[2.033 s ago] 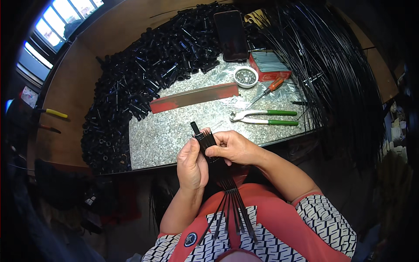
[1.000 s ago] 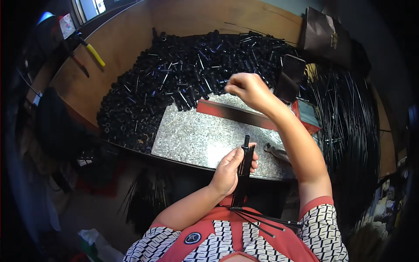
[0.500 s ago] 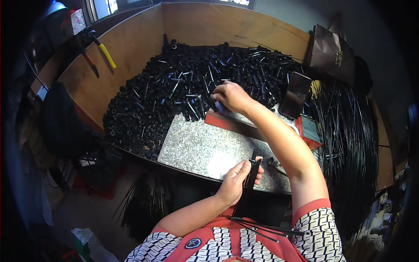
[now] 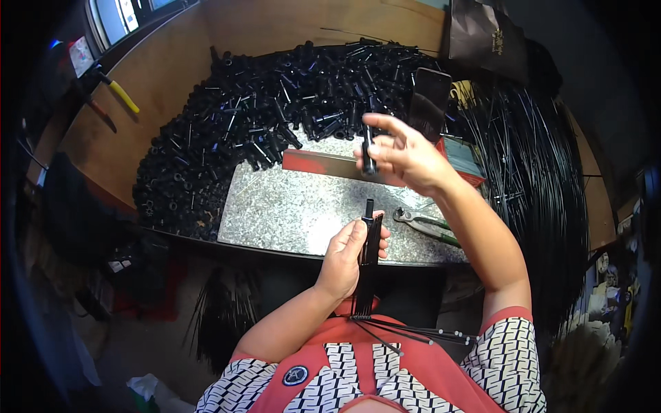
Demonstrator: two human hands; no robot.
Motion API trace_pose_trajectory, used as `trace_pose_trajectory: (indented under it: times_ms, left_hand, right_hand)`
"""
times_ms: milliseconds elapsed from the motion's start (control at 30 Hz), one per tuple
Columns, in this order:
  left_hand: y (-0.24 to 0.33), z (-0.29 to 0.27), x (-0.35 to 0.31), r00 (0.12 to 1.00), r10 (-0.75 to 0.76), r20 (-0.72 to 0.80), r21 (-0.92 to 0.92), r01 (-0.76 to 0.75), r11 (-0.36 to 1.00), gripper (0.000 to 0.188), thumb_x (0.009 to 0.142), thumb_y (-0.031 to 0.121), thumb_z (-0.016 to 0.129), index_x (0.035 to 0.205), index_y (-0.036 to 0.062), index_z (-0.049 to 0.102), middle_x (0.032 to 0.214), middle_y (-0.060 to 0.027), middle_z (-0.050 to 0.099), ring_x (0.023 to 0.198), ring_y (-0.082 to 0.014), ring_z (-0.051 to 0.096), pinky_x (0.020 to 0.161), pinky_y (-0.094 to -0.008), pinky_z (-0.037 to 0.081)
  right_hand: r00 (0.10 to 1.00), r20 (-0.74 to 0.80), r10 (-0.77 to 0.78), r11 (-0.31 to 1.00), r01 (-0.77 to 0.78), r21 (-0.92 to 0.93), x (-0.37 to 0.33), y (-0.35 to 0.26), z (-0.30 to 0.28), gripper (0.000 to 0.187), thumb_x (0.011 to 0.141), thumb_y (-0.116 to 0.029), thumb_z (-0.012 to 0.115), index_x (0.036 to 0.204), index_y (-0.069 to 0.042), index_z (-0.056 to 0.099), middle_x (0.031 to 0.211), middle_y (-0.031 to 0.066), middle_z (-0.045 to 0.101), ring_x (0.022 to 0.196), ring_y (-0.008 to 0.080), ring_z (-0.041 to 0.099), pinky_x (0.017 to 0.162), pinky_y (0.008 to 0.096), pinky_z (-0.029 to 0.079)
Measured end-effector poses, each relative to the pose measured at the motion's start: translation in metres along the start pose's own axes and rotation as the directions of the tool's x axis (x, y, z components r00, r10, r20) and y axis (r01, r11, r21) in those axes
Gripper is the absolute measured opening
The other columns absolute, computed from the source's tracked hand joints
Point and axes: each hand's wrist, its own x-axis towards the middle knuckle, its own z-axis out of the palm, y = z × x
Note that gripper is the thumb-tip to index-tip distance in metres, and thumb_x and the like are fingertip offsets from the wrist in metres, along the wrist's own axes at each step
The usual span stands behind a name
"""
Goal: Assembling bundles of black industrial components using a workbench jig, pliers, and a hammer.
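My left hand (image 4: 341,265) is closed around a bundle of thin black rods (image 4: 365,296), held upright at the near edge of the stone slab. A narrow black tube (image 4: 370,208) stands up from the top of this bundle. Above and beyond it, my right hand (image 4: 413,162) pinches a black tubular fitting (image 4: 369,164) between thumb and fingers, its index finger raised. The fitting is upright and apart from the bundle. Several rods (image 4: 427,336) fan out to the right from the bundle's lower end, across my shirt.
A speckled stone slab (image 4: 268,206) bears pincers (image 4: 421,221) with green handles and a red-faced bar (image 4: 320,164). Behind lies a heap of black tubular fittings (image 4: 275,103) inside wooden walls (image 4: 155,69). A phone (image 4: 432,103), paper bag (image 4: 478,41) and many long black rods (image 4: 537,165) are at right.
My right hand has come back from the heap's edge with a fitting in its fingers. The pincers now show beside my left hand, which still grips the bundle. The whole view has shifted.
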Motion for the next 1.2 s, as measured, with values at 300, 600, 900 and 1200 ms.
trace_pose_trajectory:
  times_ms: [300,600,900,1200]
  left_hand:
    - [-0.004,0.007,0.001,1.0,-0.021,0.019,0.022,0.021,1.0,0.045,0.102,0.032,0.038,0.128,-0.004,0.045,0.097,-0.0098,0.06,0.084,-0.0141,0.059,0.076,-0.0281,0.051]
    - [-0.005,0.005,0.002,1.0,-0.006,0.023,0.045,0.005,0.999,0.046,0.102,0.033,0.038,0.129,-0.004,0.045,0.097,-0.0103,0.06,0.084,-0.0144,0.059,0.076,-0.0284,0.051]
    - [-0.005,0.012,-0.001,0.998,0.061,-0.022,0.116,-0.059,0.992,0.041,0.102,0.035,0.037,0.108,-0.002,0.055,0.095,-0.0083,0.061,0.081,-0.0125,0.058,0.074,-0.027,0.051]
    - [-0.007,0.009,0.0,0.999,0.047,-0.016,0.101,-0.045,0.994,0.041,0.102,0.035,0.038,0.107,-0.0017,0.055,0.095,-0.0091,0.061,0.08,-0.0128,0.058,0.073,-0.0271,0.051]
  right_hand:
    - [1.0,0.004,0.027,0.992,-0.027,0.126,-0.041,0.006,0.005,0.048,0.089,-0.006,0.061,0.132,-0.002,0.039,0.111,0.0155,0.061,0.104,0.0253,0.063,0.089,0.0335,0.05]
    - [0.999,0.026,-0.026,0.992,0.022,0.125,-0.044,0.009,0.011,0.044,0.09,-0.007,0.06,0.128,-0.003,0.039,0.11,0.0136,0.06,0.105,0.0253,0.062,0.089,0.0348,0.05]
    - [0.993,-0.003,-0.116,0.937,0.109,-0.333,-0.05,0.005,0.025,0.036,0.088,-0.003,0.063,0.116,-0.002,0.04,0.098,0.0088,0.06,0.092,0.0128,0.058,0.081,0.0275,0.049]
    - [0.998,-0.039,-0.039,0.828,0.01,-0.561,-0.049,-0.007,0.033,0.039,0.088,-0.007,0.065,0.121,-0.004,0.043,0.09,0.0034,0.057,0.079,0.0072,0.053,0.072,0.0237,0.047]
